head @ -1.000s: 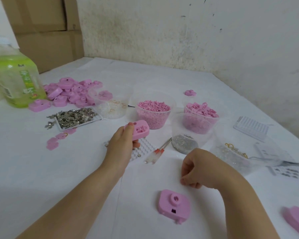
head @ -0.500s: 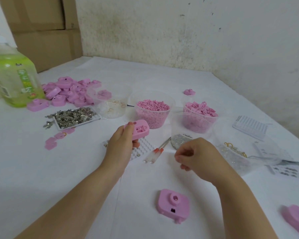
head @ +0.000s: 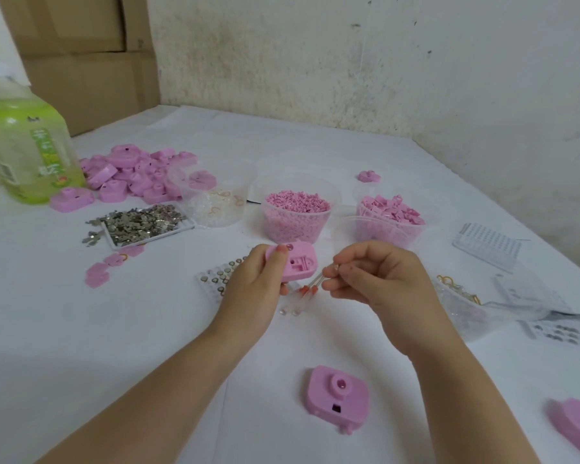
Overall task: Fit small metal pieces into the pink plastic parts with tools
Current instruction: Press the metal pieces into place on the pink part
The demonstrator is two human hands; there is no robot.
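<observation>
past a spare pink housing (head: 337, 398) lying flat: gripping the pink part (head: 298, 262) in the left hand (head: 253, 286), cavity showing, above the tools (head: 298, 301); pinching seemingly a small metal piece (head: 336, 267) in the right hand (head: 379, 279), just beside. seating step, likely: needs aligning over the recess.

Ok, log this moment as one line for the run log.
left hand: holds pink part | right hand: pinches small metal piece beside it | tools: lying on table | fit: not yet done

Both forearms are bare down to the frame's 6 o'clock edge. The left hand (head: 252, 286), at 9 o'clock of the right hand (head: 379, 279), has a short thumbnail painted reddish pink.
</observation>
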